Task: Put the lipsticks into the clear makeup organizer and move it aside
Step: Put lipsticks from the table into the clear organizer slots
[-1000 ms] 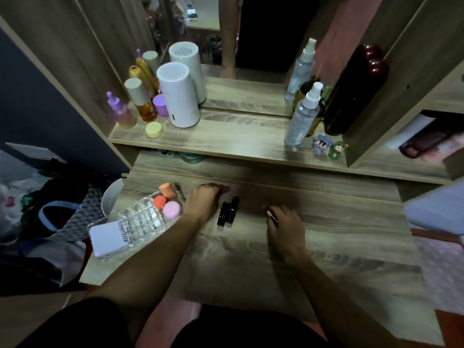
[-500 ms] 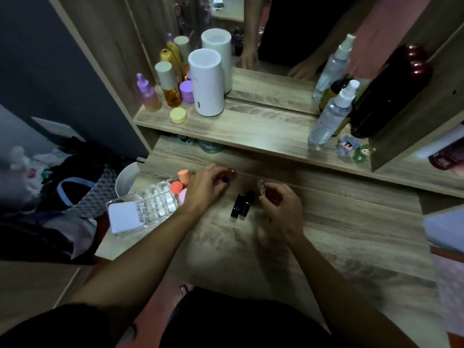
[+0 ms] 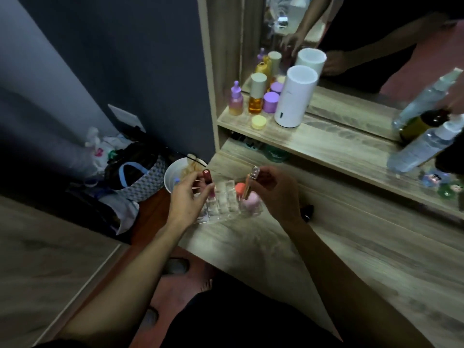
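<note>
The clear makeup organizer (image 3: 224, 200) stands at the left end of the wooden desk, with an orange sponge (image 3: 239, 188) and a pink sponge (image 3: 252, 200) in its right part. My left hand (image 3: 189, 197) holds a dark red lipstick (image 3: 208, 178) upright over the organizer's left slots. A slim gold lipstick with a clear cap (image 3: 249, 183) is pinched in my right hand (image 3: 276, 194) above the sponges. A black lipstick (image 3: 308, 212) lies on the desk behind my right wrist, partly hidden.
On the shelf (image 3: 326, 144) stand a white cylinder (image 3: 293, 96), purple and amber bottles (image 3: 254, 96), a yellow jar (image 3: 259, 122) and spray bottles (image 3: 421, 146). A white bowl (image 3: 175, 175) and bags (image 3: 133, 177) sit left of the desk edge.
Both hands lifted their lipsticks off the desk and carried them left over the organizer. The camera swung left. The black lipsticks stayed on the desk.
</note>
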